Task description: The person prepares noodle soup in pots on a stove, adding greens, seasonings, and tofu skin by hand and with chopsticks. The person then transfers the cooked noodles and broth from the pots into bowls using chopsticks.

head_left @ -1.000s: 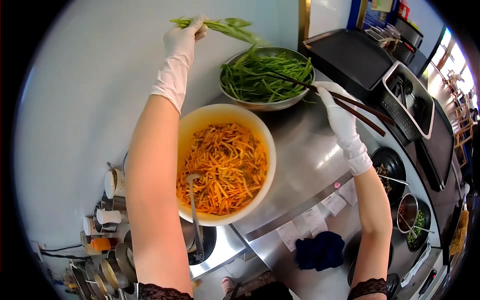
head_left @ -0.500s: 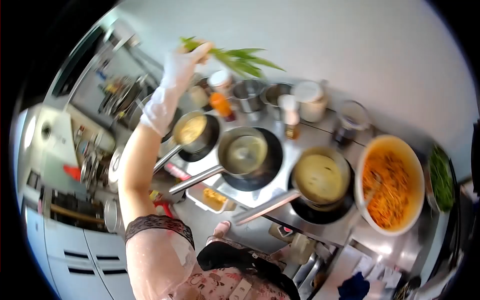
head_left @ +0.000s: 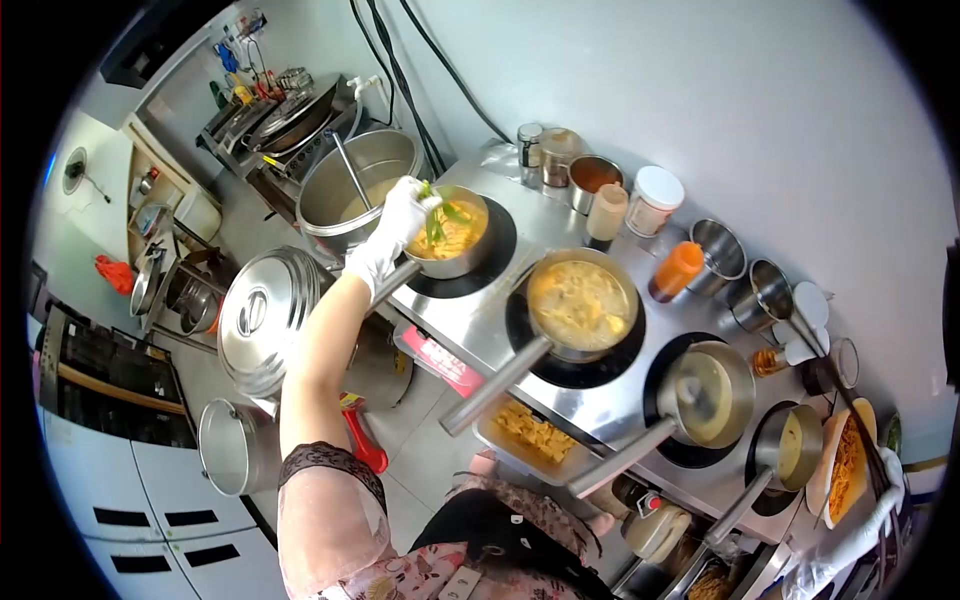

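Note:
My left hand (head_left: 405,218), in a white glove, is closed on green leaves (head_left: 436,224) over the far-left saucepan (head_left: 462,262). Orange-yellow food lies in that pan, and some leaves touch or hang just above it. At the far right edge, my gloved right hand (head_left: 886,500) is closed around long dark chopsticks (head_left: 858,425), which slant up past a tub of orange shreds (head_left: 845,460). Another saucepan (head_left: 582,305) holds bubbling broth with pale pieces. Nearer the right are a saucepan of clear liquid (head_left: 705,392) and one of yellowish liquid (head_left: 790,445).
A large stockpot (head_left: 325,205) stands beyond my left hand, with stacked metal lids (head_left: 265,320) nearer me. Along the wall are an orange squeeze bottle (head_left: 677,270), a white-lidded jar (head_left: 655,200) and metal cups (head_left: 718,255). A container of yellow pieces (head_left: 530,435) sits below the counter edge.
My view has swung left. My left hand has lowered the green leaves from up by the wall to the far-left saucepan. My right hand with chopsticks has come into view.

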A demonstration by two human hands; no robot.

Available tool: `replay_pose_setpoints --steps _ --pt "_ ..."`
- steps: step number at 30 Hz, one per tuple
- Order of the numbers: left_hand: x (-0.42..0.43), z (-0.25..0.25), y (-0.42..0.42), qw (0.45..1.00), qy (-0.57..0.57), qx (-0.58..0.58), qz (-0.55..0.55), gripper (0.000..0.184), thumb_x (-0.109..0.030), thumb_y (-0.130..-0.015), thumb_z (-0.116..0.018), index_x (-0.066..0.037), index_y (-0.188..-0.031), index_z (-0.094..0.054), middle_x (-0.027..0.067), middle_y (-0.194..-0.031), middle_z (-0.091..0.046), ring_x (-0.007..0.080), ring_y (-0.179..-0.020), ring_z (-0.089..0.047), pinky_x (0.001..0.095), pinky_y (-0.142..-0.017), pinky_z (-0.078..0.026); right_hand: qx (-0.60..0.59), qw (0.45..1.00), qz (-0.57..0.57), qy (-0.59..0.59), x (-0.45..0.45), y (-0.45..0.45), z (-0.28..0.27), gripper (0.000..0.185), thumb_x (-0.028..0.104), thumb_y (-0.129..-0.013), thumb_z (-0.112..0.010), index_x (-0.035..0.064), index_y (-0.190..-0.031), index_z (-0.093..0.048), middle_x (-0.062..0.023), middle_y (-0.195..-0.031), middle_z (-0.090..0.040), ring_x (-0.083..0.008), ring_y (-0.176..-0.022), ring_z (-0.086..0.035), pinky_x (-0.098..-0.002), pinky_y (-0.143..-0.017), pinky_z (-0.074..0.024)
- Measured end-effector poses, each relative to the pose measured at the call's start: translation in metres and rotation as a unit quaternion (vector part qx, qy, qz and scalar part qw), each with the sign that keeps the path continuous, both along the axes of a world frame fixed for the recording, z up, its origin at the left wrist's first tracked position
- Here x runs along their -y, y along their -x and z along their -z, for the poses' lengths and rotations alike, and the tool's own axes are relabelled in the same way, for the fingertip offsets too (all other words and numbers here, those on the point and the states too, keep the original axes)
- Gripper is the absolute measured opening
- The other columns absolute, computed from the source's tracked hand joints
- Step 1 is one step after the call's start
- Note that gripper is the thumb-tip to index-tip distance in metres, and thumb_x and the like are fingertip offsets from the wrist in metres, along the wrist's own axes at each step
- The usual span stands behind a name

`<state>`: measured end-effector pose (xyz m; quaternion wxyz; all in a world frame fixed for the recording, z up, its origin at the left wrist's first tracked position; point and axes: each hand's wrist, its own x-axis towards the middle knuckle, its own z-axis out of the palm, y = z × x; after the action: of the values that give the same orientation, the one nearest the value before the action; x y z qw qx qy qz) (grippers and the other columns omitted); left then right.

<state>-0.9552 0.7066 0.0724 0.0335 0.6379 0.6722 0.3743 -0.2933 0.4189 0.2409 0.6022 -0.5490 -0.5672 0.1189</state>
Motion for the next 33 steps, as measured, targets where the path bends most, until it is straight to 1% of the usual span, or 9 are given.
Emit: replay_pose_setpoints --steps 4,7,8,9,14,17,21,26,33 --pt "-0.054 0.043 0.049 0.962 0.236 -0.138 0.006 0.035 -0.026 -0.068 -0.078 0.0 -0.088 -0.069 0.0232 -0.088 -0.066 0.0352 -0.085 -0.065 0.0407 -0.075 -0.051 -0.001 0.997 -0.073 0.036 -0.068 0.155 -0.005 0.046 0.043 -0.091 -0.055 -0.0014 -0.093 -0.064 -0.0144 -0.095 -0.063 -0.0257 -0.094 -0.059 -0.0381 -0.084 -0.0463" --pt "-0.096 0.095 0.07 0.932 0.303 -0.199 0.015 0.038 -0.031 -0.068 -0.078 -0.002 -0.09 -0.07 0.0201 -0.087 -0.067 0.0334 -0.085 -0.065 0.0392 -0.075 -0.051 -0.039 0.985 -0.14 0.089 -0.117 0.231 0.028 0.029 0.026 -0.087 -0.064 -0.0011 -0.097 -0.067 -0.0144 -0.101 -0.066 -0.0259 -0.094 -0.061 -0.0385 -0.088 -0.0459" --pt "-0.104 0.113 0.079 0.95 0.259 -0.17 0.035 0.043 -0.032 -0.066 -0.079 -0.003 -0.096 -0.069 0.0187 -0.091 -0.067 0.0335 -0.088 -0.065 0.0381 -0.078 -0.051 -0.107 0.963 -0.148 0.199 -0.129 0.27 0.025 0.026 0.021 -0.088 -0.062 -0.0016 -0.099 -0.067 -0.013 -0.101 -0.066 -0.0242 -0.097 -0.06 -0.0389 -0.091 -0.0447" --pt "-0.099 0.101 0.072 0.946 0.282 -0.163 0.004 0.041 -0.028 -0.07 -0.076 -0.004 -0.103 -0.067 0.0189 -0.096 -0.067 0.0329 -0.093 -0.064 0.037 -0.08 -0.05 -0.003 0.969 -0.204 0.14 -0.151 0.297 0.039 0.024 0.018 -0.088 -0.062 -0.0019 -0.099 -0.067 -0.0117 -0.101 -0.067 -0.0224 -0.098 -0.061 -0.036 -0.09 -0.0454" --pt "-0.024 0.019 0.08 0.985 0.088 0.141 0.043 0.03 -0.015 -0.085 -0.061 0.001 -0.11 -0.064 0.0232 -0.1 -0.066 0.0322 -0.095 -0.065 0.0356 -0.083 -0.05 -0.03 0.93 -0.351 0.108 -0.222 0.408 0.118 0.018 0.003 -0.084 -0.062 -0.0005 -0.101 -0.068 -0.0108 -0.102 -0.068 -0.0199 -0.095 -0.063 -0.03 -0.088 -0.0472" --pt "0.065 -0.039 0.096 0.979 0.041 0.165 0.11 0.023 -0.011 -0.089 -0.061 0.001 -0.108 -0.066 0.0084 -0.088 -0.066 0.0114 -0.067 -0.057 0.0249 -0.063 -0.048 -0.038 0.923 -0.367 0.109 -0.251 0.461 0.168 0.014 0.006 -0.085 -0.064 0.0017 -0.098 -0.068 -0.0076 -0.101 -0.068 -0.017 -0.094 -0.062 -0.0278 -0.088 -0.0466" --pt "0.169 -0.072 0.125 0.983 0.07 0.168 0.017 0.018 -0.004 -0.087 -0.059 -0.002 -0.103 -0.067 0.0078 -0.096 -0.067 0.0105 -0.068 -0.058 0.0226 -0.066 -0.047 -0.048 0.919 -0.369 0.131 -0.267 0.494 0.207 0.012 0.006 -0.086 -0.063 0.0013 -0.096 -0.068 -0.0073 -0.097 -0.069 -0.0161 -0.092 -0.063 -0.0271 -0.085 -0.0473" --pt "0.246 -0.045 0.177 0.928 0.093 0.332 -0.137 0.018 -0.011 -0.093 -0.056 0.001 -0.1 -0.068 0.0004 -0.075 -0.063 0.0047 -0.061 -0.05 0.019 -0.058 -0.039 -0.012 0.942 -0.313 0.123 -0.257 0.478 0.206 0.01 0.002 -0.086 -0.061 -0.0001 -0.092 -0.069 -0.0094 -0.097 -0.069 -0.0185 -0.093 -0.064 -0.0281 -0.086 -0.0483" --pt "0.279 -0.014 0.193 0.902 0.037 0.394 -0.173 0.023 -0.018 -0.095 -0.057 0.001 -0.094 -0.069 0.0015 -0.077 -0.065 0.0048 -0.06 -0.05 0.0192 -0.058 -0.04 0.026 0.944 -0.318 0.083 -0.233 0.482 0.187 0.011 0.0 -0.085 -0.062 -0.0013 -0.095 -0.067 -0.0117 -0.099 -0.068 -0.0202 -0.093 -0.065 -0.0281 -0.086 -0.0502"
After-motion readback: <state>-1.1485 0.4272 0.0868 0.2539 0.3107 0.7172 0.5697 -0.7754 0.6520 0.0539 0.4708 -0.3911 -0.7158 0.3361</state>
